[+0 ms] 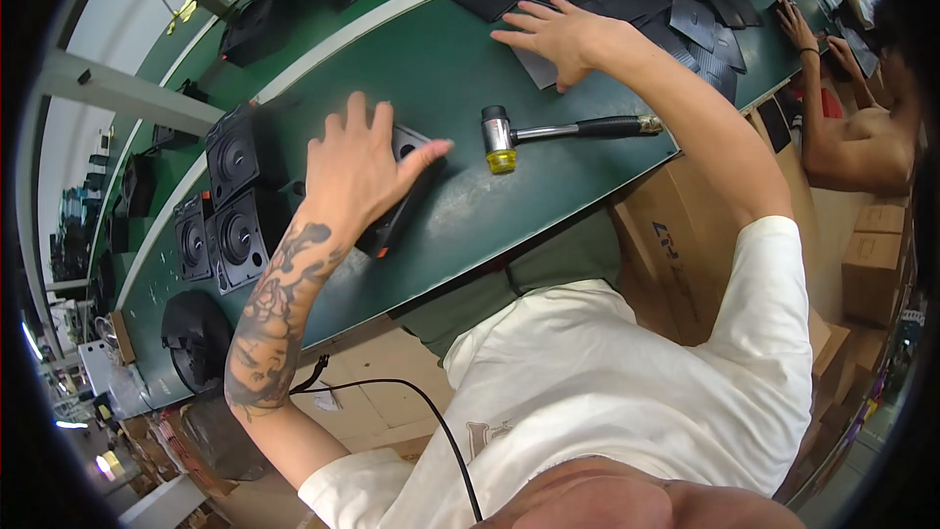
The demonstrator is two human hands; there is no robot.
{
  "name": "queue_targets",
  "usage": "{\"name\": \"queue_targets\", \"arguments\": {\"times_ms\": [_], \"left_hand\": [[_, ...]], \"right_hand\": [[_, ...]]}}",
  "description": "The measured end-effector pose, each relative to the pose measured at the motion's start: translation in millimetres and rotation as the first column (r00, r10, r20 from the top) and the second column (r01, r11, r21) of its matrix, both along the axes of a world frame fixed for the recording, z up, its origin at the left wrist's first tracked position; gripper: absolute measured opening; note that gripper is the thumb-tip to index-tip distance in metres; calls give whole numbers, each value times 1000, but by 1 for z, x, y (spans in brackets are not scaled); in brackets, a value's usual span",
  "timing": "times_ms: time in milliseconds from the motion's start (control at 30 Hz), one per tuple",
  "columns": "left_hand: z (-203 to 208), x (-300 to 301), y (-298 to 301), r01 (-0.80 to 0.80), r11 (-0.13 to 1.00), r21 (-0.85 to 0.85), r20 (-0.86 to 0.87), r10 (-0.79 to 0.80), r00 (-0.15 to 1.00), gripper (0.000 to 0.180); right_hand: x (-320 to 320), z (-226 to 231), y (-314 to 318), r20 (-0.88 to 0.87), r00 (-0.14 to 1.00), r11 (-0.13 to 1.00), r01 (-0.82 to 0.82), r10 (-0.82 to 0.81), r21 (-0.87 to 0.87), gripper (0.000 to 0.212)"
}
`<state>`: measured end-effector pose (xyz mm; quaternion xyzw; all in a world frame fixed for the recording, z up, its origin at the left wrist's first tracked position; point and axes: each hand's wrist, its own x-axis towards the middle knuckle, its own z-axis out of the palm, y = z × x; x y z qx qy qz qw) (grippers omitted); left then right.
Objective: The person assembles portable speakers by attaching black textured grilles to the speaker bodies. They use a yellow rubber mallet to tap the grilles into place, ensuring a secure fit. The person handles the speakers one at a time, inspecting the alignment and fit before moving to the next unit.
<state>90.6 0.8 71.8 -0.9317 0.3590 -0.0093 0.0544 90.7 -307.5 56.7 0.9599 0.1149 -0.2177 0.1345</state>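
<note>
My left hand (354,165) lies over a black speaker cabinet (399,217), its fingers stretched out and its thumb apart. The hand and wrist hide much of that cabinet. Out over the far side of the table, my right hand (566,37) is spread open above a flat dark panel (535,69); whether it touches the panel I cannot tell. Between the two hands a mallet (499,140) lies on the green table (460,227). It has a black face, a yellow face and a black grip pointing right.
Several black speakers (238,237) stand stacked at the left, near a black bag-like object (194,335). A heap of dark panels (676,15) covers the far right. Another person's hand (798,27) rests on the table there. Cardboard boxes (676,235) stand below the table edge.
</note>
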Motion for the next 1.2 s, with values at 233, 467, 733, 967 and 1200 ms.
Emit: {"name": "queue_targets", "arguments": {"times_ms": [233,467,733,967,1200], "left_hand": [[-11,17,43,-137,968,-211,-137,110,985,64],[-37,0,90,-226,579,-783,-219,83,972,35],[-24,-2,64,-96,243,-965,-216,-536,816,88],[-32,-11,93,-30,564,-825,-308,-405,861,101],[-35,-23,101,25,712,-702,-263,-292,920,115]], "right_hand": [[18,-7,-4,-87,993,990,-71,82,123,119],[-18,19,8,451,892,771,-303,23,560,108],[-47,-9,141,466,790,-255,-583,-399,771,106],[-65,-33,132,318,925,-177,-355,-207,918,121],[-61,-3,131,413,910,360,-401,47,842,107]]}}
